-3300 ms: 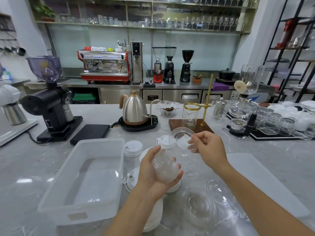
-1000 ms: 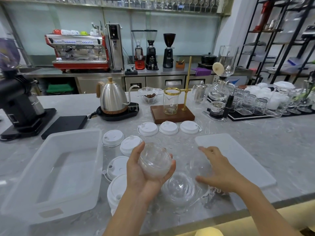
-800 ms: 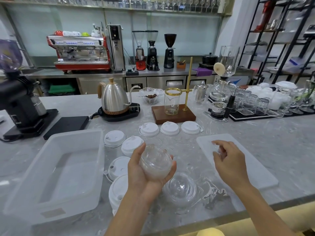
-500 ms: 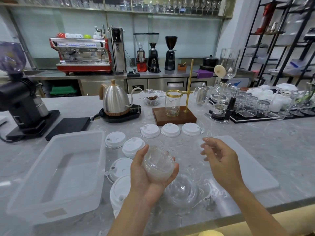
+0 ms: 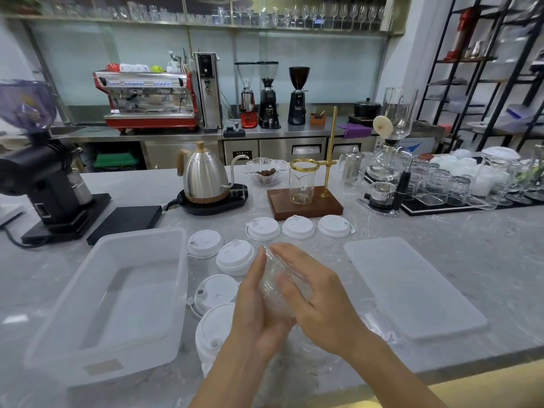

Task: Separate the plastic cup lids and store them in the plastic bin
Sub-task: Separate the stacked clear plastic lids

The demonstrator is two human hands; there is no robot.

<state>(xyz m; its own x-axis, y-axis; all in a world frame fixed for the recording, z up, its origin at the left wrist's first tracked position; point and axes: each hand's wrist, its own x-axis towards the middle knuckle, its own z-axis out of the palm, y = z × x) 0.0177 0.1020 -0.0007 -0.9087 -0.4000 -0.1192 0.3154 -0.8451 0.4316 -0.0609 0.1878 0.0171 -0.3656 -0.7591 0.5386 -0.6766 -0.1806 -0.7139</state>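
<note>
Since 0.5 s ago, right hand point(image 5: 318, 293) has closed in from 3 o'clock onto the stack of clear dome lids point(image 5: 275, 282); fingers lie straight across its top. Left hand point(image 5: 259, 307) cups the stack from below, fingers curled around it. Stack material: thin, glossy, transparent plastic; long axis tilts toward 11 o'clock. At 9 o'clock stands the translucent rectangular plastic bin point(image 5: 103, 295). White flat lids point(image 5: 235, 256) lie at 11 to 12 o'clock on the grey marbled counter point(image 5: 441, 231).

no readable text, labels too blurred
</note>
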